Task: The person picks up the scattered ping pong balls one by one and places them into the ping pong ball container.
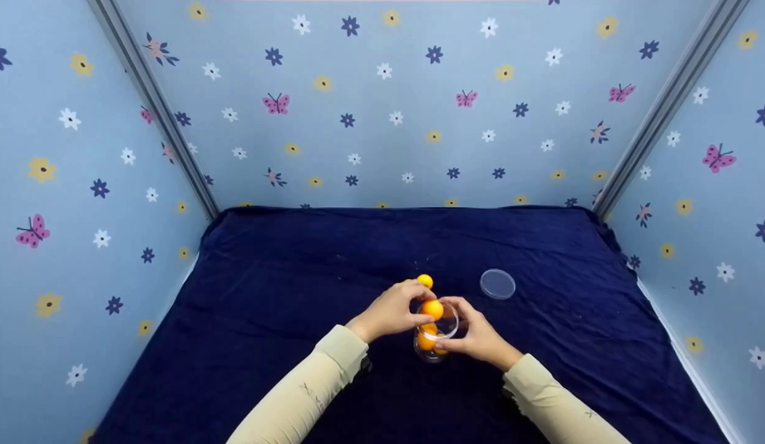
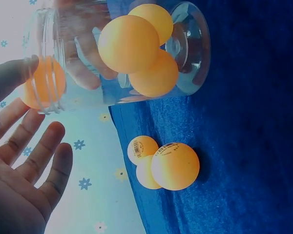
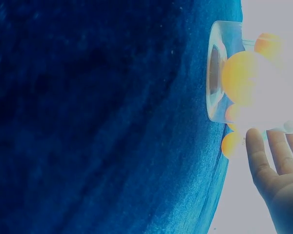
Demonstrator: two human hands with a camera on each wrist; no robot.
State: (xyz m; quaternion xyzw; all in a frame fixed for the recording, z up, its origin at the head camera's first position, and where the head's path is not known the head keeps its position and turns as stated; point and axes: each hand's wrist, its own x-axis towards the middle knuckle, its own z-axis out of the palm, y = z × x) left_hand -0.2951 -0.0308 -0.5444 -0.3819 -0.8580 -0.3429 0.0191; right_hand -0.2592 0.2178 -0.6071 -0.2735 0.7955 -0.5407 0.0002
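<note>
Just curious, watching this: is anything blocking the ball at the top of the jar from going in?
Nothing visible does. The ball sits right at the open mouth of the jar; the lid lies apart on the cloth.

Both forearms, in pale long sleeves, come in from the lower edge and meet near the middle of the head view. The left hand point(image 1: 392, 310) sits at about 9 o'clock of the meeting point, fingers extended and slightly spread, thumb forward. The right hand point(image 1: 478, 336) sits at about 3 o'clock, fingers loosely bent inward.
</note>
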